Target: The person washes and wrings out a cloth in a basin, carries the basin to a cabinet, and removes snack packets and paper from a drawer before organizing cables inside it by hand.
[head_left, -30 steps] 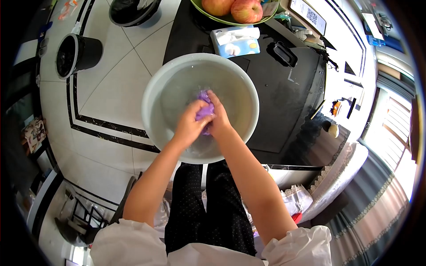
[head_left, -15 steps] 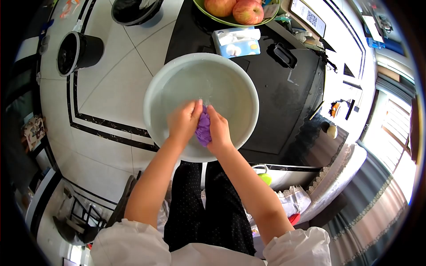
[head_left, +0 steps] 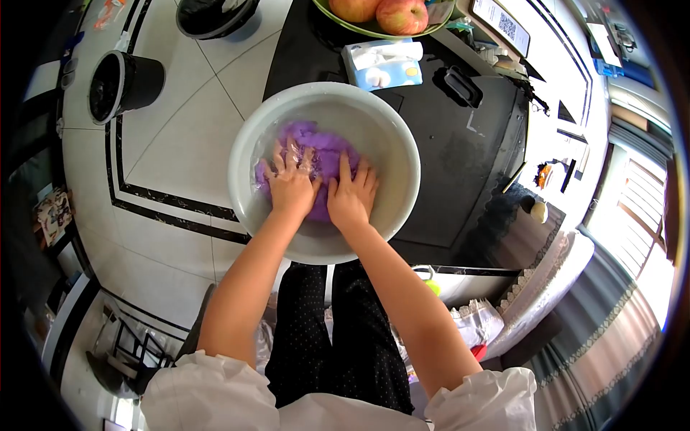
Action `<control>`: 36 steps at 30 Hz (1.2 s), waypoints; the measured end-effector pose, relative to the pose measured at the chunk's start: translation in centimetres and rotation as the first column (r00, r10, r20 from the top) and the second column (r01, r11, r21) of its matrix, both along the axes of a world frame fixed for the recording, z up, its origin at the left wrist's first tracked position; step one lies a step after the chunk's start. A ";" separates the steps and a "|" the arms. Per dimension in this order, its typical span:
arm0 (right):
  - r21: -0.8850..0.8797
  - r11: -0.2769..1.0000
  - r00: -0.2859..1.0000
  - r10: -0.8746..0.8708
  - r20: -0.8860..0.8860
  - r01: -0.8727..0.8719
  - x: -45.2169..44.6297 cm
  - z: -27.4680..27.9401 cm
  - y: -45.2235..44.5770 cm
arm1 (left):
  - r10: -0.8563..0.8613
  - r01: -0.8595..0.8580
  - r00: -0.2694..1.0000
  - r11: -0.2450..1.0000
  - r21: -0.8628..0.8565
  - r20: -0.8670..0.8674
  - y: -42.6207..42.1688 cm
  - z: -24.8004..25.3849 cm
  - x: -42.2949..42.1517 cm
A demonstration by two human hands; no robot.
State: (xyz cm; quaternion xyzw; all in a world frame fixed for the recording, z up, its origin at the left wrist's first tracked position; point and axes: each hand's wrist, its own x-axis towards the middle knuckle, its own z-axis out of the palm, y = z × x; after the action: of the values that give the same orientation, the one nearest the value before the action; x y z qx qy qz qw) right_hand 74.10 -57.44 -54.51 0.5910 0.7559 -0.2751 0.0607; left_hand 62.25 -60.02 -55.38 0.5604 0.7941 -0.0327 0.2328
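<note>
A purple cloth [head_left: 329,146] lies spread and crumpled in the water of a pale round basin [head_left: 241,208]. My left hand [head_left: 291,185] rests on the cloth's left side with fingers spread, and water ripples around them. Against the cloth's right side, my right hand [head_left: 352,194] has its fingers stretched out and apart. Neither hand is closed around the fabric. Parts of the cloth are hidden beneath both palms.
The basin stands on a black tabletop [head_left: 445,165]. Behind it are a blue tissue pack [head_left: 388,74] and a green-rimmed bowl [head_left: 374,36] of apples [head_left: 402,16]. A tablet-like screen [head_left: 501,27] is at the back right. Black bins [head_left: 140,82] stand on the tiled floor.
The purple cloth was bunched up between both hands above the basin. Now it has spread out in the water, and both hands have opened and lie on it.
</note>
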 end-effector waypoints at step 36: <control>-0.516 0.664 0.622 -0.729 -0.286 0.541 1.7 6.2 1.3 | 0.162 -0.200 0.978 0.911 0.360 0.132 0.5 5.1 -2.1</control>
State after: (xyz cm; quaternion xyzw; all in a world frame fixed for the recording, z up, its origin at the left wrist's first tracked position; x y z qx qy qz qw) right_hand 75.79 -56.18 -48.27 0.7142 0.4127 -0.5537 -0.1141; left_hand 60.18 -59.48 -50.29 0.5192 0.8219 0.1675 0.1638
